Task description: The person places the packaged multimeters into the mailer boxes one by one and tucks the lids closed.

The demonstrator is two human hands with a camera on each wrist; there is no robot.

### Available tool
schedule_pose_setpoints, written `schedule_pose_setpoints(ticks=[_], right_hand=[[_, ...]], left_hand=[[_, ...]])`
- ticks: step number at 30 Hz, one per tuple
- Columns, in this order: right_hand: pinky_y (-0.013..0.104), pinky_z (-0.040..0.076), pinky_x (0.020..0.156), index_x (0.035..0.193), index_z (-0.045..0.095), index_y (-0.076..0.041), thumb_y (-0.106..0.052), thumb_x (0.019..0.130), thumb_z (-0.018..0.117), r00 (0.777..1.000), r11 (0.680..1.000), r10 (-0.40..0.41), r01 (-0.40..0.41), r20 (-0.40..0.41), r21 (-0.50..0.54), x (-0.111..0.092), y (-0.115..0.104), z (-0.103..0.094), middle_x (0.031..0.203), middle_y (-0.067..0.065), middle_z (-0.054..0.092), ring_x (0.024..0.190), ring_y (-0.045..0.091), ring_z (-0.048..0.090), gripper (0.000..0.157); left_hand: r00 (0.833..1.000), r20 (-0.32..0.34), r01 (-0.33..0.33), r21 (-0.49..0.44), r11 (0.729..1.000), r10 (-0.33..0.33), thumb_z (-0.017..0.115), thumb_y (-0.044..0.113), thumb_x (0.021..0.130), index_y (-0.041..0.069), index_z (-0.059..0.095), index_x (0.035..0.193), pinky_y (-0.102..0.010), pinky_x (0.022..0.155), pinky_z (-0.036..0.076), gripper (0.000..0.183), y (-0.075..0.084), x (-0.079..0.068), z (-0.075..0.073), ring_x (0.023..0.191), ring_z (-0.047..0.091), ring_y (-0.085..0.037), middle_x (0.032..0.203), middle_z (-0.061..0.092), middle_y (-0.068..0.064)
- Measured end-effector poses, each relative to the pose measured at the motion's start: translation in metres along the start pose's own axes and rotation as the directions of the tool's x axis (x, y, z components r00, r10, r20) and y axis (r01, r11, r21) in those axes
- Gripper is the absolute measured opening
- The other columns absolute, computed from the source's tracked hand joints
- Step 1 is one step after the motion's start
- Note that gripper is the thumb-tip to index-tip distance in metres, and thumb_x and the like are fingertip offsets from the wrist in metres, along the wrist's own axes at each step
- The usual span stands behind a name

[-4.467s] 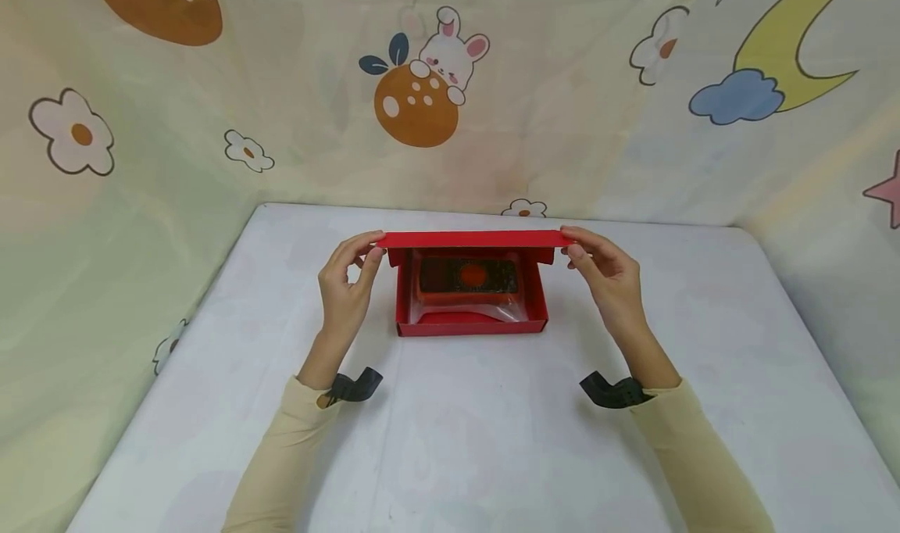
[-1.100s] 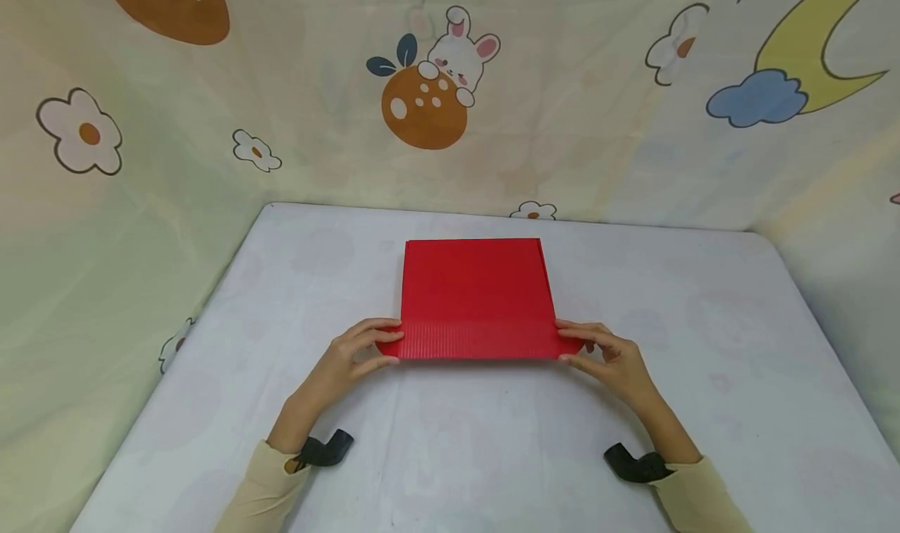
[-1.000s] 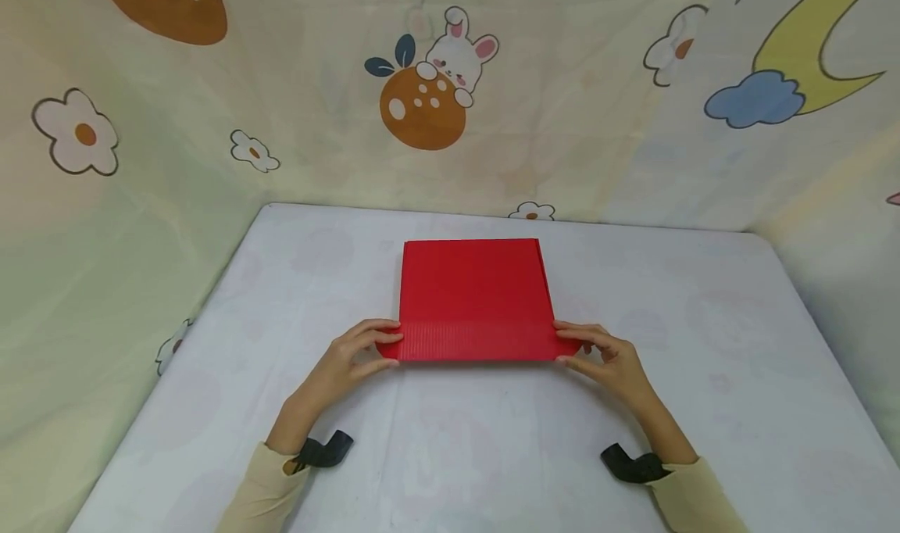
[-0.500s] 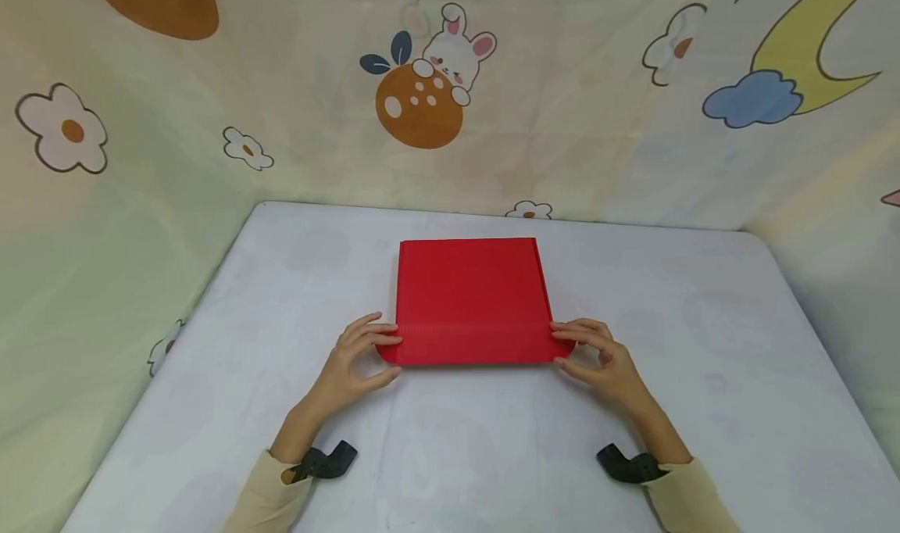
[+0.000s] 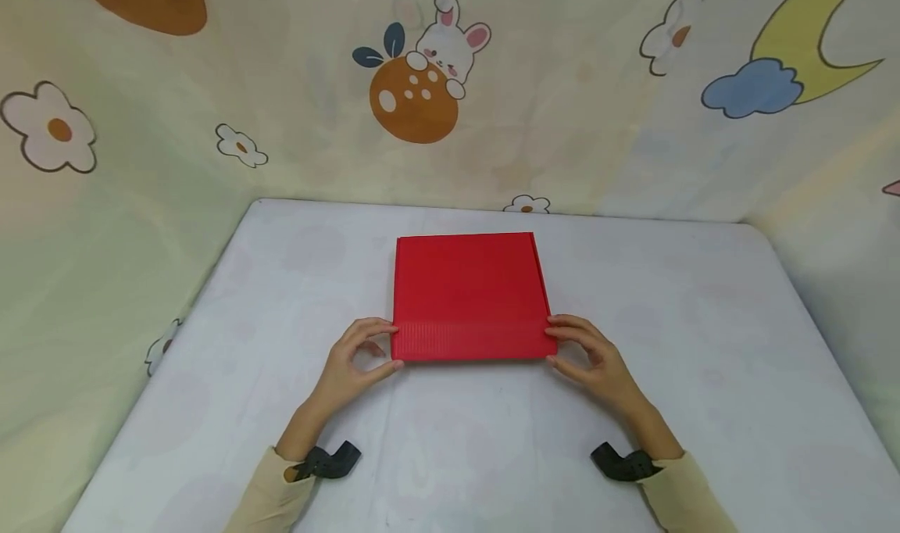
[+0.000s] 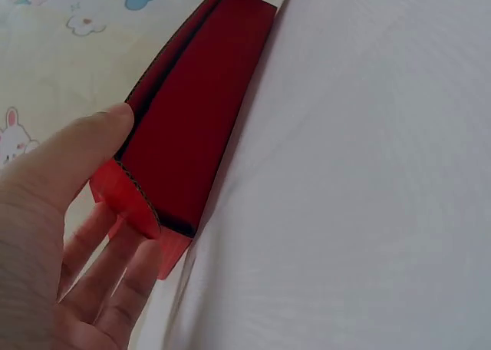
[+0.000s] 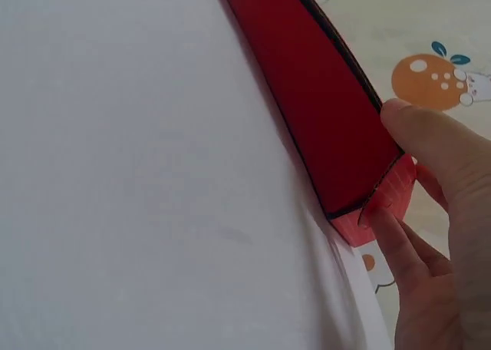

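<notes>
A red cardboard box lies on the white table, its lid down over the base and the inside hidden. My left hand grips the lid's front left corner, thumb at the front edge and fingers at the side. The right hand mirrors it at the front right corner. In the left wrist view, the fingers touch a small side tab of the lid, with the thumb on the lid's edge. A matching tab is held by the fingers in the right wrist view. The front wall shows below the lid's edge.
The white tabletop surrounds the box on all sides. Behind it hangs a pale cloth backdrop printed with a rabbit, flowers and a moon. A black strap sits on each wrist.
The lid has come down from raised, covering the plastic-wrapped package seen inside earlier. Its side tabs, sticking out half a second ago, are now folded in, and both hands have shifted slightly inward.
</notes>
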State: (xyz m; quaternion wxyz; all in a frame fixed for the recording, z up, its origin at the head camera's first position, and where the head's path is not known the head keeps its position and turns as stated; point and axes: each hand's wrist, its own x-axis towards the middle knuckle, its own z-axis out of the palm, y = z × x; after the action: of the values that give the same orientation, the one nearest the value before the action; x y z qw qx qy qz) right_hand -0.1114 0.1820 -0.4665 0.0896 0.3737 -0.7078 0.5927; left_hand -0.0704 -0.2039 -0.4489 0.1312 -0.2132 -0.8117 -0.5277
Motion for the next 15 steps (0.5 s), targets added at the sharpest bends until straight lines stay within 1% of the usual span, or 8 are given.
schedule_pose_setpoints(ticks=[3,6,7,10,13,15], right_hand=[[0.016,0.043,0.099,0.107,0.061,0.016,0.033,0.061,0.069,0.999,0.998,0.032,-0.032,-0.01,-0.059,0.006,-0.012,0.004,0.118,0.04,0.043,0.12,0.023,0.048,0.05],[0.015,0.044,0.097,0.105,0.061,0.016,0.031,0.062,0.07,0.998,0.994,0.061,-0.062,-0.011,-0.092,0.008,-0.018,0.006,0.115,0.038,0.043,0.116,0.021,0.047,0.046],[0.015,0.044,0.096,0.105,0.06,0.016,0.031,0.062,0.07,0.998,0.993,0.058,-0.059,-0.013,-0.098,0.007,-0.018,0.006,0.114,0.038,0.044,0.115,0.021,0.048,0.047],[0.017,0.046,0.097,0.109,0.058,0.017,0.034,0.062,0.067,0.998,0.996,0.07,-0.07,-0.003,-0.056,0.003,-0.011,0.006,0.115,0.036,0.045,0.116,0.019,0.048,0.051],[0.017,0.044,0.099,0.117,0.057,0.014,0.031,0.068,0.067,0.992,0.99,0.129,-0.129,0.007,-0.051,-0.002,-0.003,0.004,0.12,0.029,0.045,0.119,0.013,0.046,0.053],[0.016,0.043,0.1,0.122,0.056,0.011,0.027,0.072,0.067,0.984,0.983,0.18,-0.179,0.018,-0.044,-0.005,0.001,0.003,0.124,0.025,0.045,0.121,0.01,0.044,0.054]], left_hand=[[0.999,-0.015,0.046,0.022,0.999,-0.045,0.084,-0.009,0.067,-0.006,0.063,0.114,-0.039,0.071,0.054,0.051,0.011,0.002,-0.002,0.09,0.058,-0.035,0.114,0.062,-0.02],[0.997,-0.014,0.071,0.033,0.997,-0.071,0.084,-0.008,0.067,-0.006,0.063,0.114,-0.039,0.072,0.051,0.052,0.015,0.003,-0.003,0.092,0.058,-0.034,0.111,0.063,-0.019],[0.997,-0.009,0.074,0.024,0.997,-0.074,0.084,-0.008,0.067,-0.006,0.063,0.114,-0.039,0.071,0.051,0.052,0.015,0.004,-0.003,0.093,0.058,-0.035,0.11,0.063,-0.019],[0.997,0.001,0.08,0.004,0.997,-0.08,0.083,-0.009,0.067,-0.006,0.062,0.115,-0.038,0.071,0.051,0.053,0.013,0.004,-0.003,0.094,0.059,-0.034,0.11,0.064,-0.018],[0.997,0.007,0.082,-0.007,0.997,-0.082,0.083,-0.009,0.068,-0.005,0.062,0.117,-0.037,0.073,0.052,0.054,0.011,0.005,-0.003,0.096,0.06,-0.033,0.111,0.064,-0.017],[0.996,0.007,0.084,-0.02,0.996,-0.083,0.083,-0.009,0.068,-0.005,0.062,0.117,-0.036,0.074,0.053,0.054,0.01,0.004,-0.003,0.097,0.06,-0.031,0.112,0.064,-0.017]])
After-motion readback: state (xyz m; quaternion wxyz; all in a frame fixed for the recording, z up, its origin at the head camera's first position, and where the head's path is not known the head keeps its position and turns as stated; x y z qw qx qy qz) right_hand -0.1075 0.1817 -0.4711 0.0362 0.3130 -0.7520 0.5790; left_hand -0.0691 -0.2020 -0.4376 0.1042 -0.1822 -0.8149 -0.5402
